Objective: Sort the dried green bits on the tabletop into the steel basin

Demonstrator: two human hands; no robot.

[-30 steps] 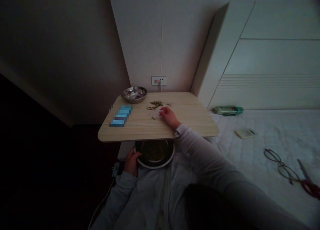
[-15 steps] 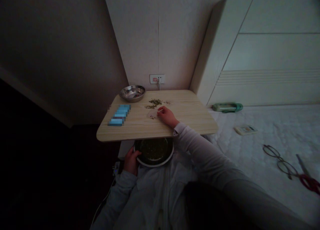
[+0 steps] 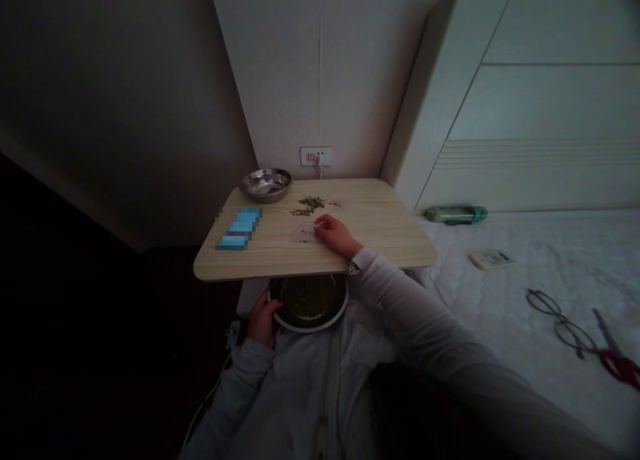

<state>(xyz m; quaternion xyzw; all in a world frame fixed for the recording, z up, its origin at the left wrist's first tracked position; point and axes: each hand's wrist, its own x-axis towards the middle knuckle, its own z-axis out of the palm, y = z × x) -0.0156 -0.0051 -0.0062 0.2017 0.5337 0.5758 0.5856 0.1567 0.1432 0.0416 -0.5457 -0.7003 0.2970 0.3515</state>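
Observation:
My left hand (image 3: 263, 320) grips the left side of a dark round pan-like dish (image 3: 310, 325) with a pale rim, its thumb over the edge. Small greenish grains seem to cover the dish's bottom, too dim to make out. Over the wooden table, my right hand (image 3: 336, 235) has its fingers closed on a clear plastic piece (image 3: 303, 229) with a pale edge. A few dark specks show on or under that piece. Just beyond it lies a loose scatter of small green grains (image 3: 311, 204), with a few reddish bits at its right.
On the wooden table (image 3: 385, 247) stand a steel bowl (image 3: 266, 185) and a blurred blue object (image 3: 240, 229). On the bed to the right lie a green bottle (image 3: 456, 213), a pale box-like object (image 3: 491, 259), eyeglasses (image 3: 560, 320) and red-handled scissors (image 3: 617, 363).
The clear plastic piece has shifted and tilted slightly in my right hand, and the specks by it have moved. My left hand keeps its hold on the dish.

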